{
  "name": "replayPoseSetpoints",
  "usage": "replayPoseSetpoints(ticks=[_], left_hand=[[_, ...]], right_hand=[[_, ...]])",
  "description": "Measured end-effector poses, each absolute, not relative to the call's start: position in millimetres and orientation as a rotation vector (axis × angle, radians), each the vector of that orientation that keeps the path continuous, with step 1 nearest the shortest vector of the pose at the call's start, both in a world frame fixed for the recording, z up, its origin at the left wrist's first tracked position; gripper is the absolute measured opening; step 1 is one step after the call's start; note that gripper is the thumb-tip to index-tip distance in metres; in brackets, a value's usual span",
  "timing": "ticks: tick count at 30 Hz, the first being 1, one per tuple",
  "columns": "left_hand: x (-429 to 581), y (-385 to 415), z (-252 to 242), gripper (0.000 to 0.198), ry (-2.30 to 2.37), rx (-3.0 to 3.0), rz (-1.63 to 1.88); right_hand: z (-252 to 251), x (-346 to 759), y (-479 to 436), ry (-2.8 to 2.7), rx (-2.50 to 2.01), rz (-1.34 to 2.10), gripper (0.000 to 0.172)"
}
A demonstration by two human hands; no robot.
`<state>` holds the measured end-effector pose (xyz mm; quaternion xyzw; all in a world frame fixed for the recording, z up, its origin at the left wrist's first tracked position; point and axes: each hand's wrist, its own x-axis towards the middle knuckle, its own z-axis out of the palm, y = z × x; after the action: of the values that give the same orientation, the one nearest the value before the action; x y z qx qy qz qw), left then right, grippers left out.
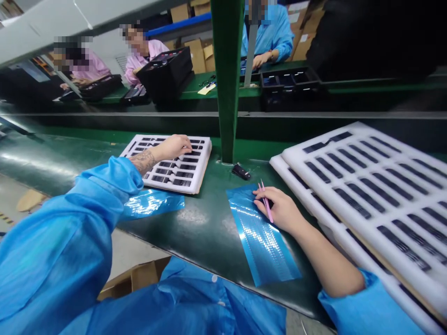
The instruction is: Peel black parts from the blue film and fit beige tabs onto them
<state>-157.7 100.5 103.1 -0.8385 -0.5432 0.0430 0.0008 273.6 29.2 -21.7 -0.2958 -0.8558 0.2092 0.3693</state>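
The right hand [279, 210] is closed around a pair of pink tweezers [266, 201], which are pinched between the thumb and curled fingers, with their slim arms showing on either side of the fingers. A small dark piece [268, 203] appears to be gripped near the fingertips, though it is partly hidden by the hand and cannot be identified with certainty. Directly beneath the hand, a blue film sheet [262, 237] is laid flat on a green workbench [202, 246], with rows of small dark marks visible along it.

The left hand [173, 148] is laid palm-down on a white foam tray [199, 185], its fingers loosely curved over rows of black slots; whether anything is pinched cannot be told. A second blue film sheet [153, 203] is placed just below the tray, beside the blue sleeve [104, 186] of the left arm. A small black object [240, 171] is lying between the tray and the first film sheet, near a green post [226, 79].

Stacked white foam trays [335, 154] are piled at the right. Across the line, a co-worker in pink [146, 58] and a co-worker in blue [268, 37] are seen beside black trays [289, 81].
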Motion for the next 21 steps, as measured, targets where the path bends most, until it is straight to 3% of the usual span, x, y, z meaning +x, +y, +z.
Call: replayPoseSetpoints(ticks=[8, 21], left_hand=[[-146.1, 119.8, 105.9, 0.034, -1.739, -2.482, 0.261], [-132.0, 139.4, 120.0, 0.018, -1.667, -2.548, 0.567]], right_hand=[[-18.7, 273.7, 28.4, -2.182, -0.755, 0.53, 0.002], [-20.3, 271.7, 29.1, -2.179, -0.744, 0.497, 0.003]])
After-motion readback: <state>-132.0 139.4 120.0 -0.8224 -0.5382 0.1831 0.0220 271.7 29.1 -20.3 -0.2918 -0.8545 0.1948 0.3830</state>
